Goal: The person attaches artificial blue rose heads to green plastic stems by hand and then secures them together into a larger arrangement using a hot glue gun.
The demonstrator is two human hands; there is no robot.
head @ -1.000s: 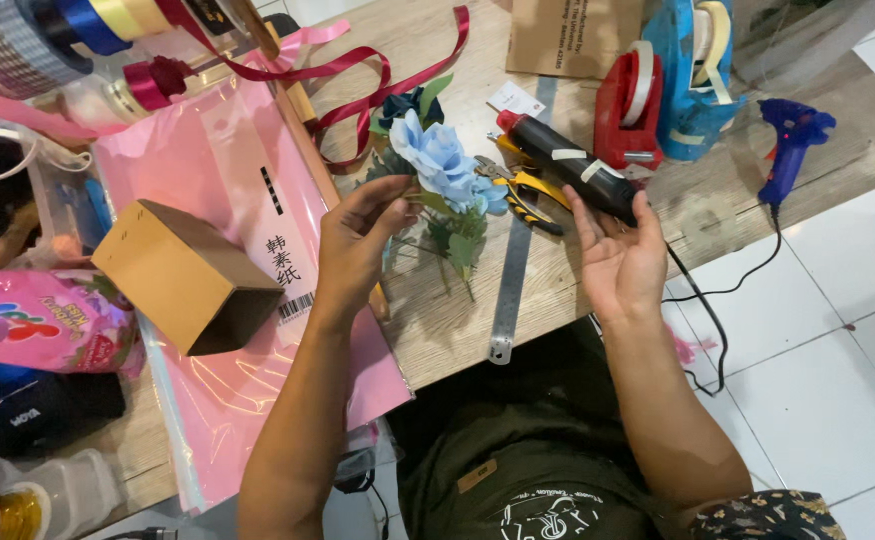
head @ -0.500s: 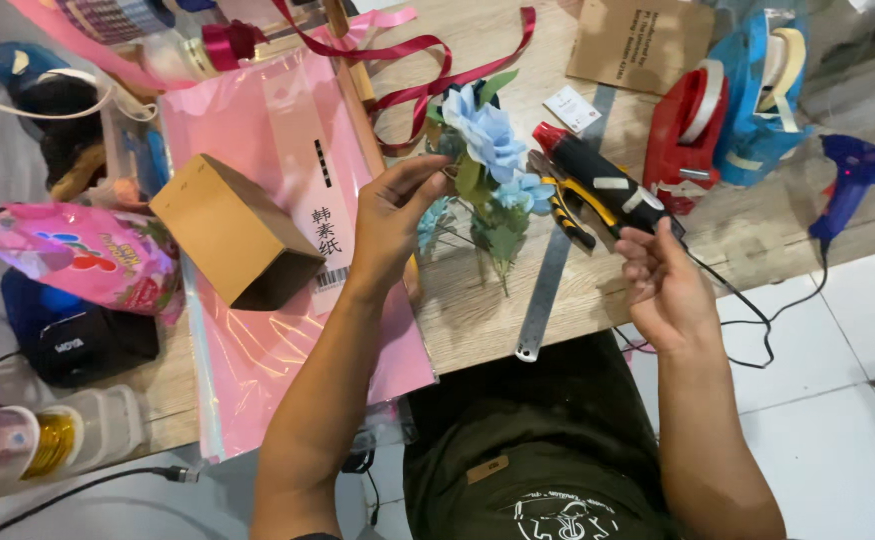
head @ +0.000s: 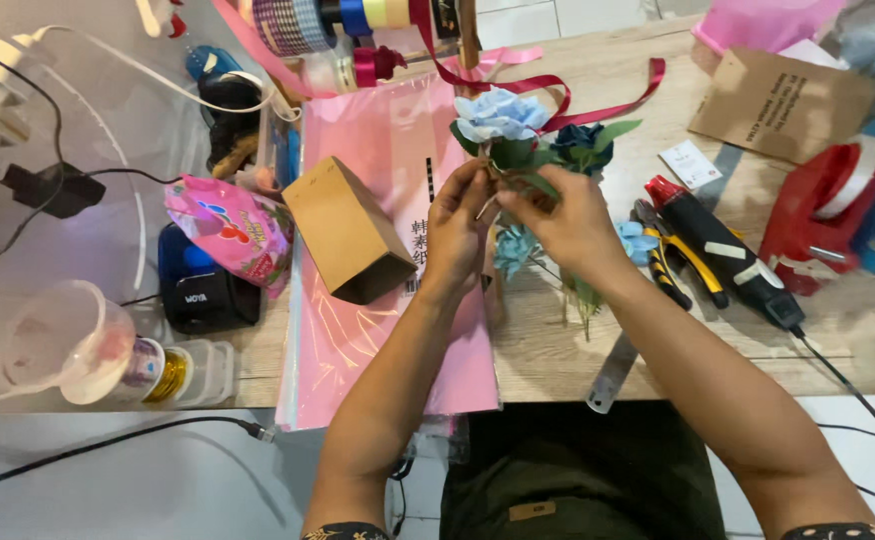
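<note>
Over the pink sheet (head: 388, 330), both hands (head: 518, 215) pinch the flower stem (head: 503, 180).

left: cardboard box (head: 350, 232) close | right: glue gun (head: 723, 248), pliers (head: 673, 262) near | toward body: bare wooden table (head: 548, 355)

The flower stem (head: 486, 208) is mostly hidden inside the grip of both hands. Right of the grip, the red tape dispenser (head: 818, 225) runs off the picture's edge.
</note>
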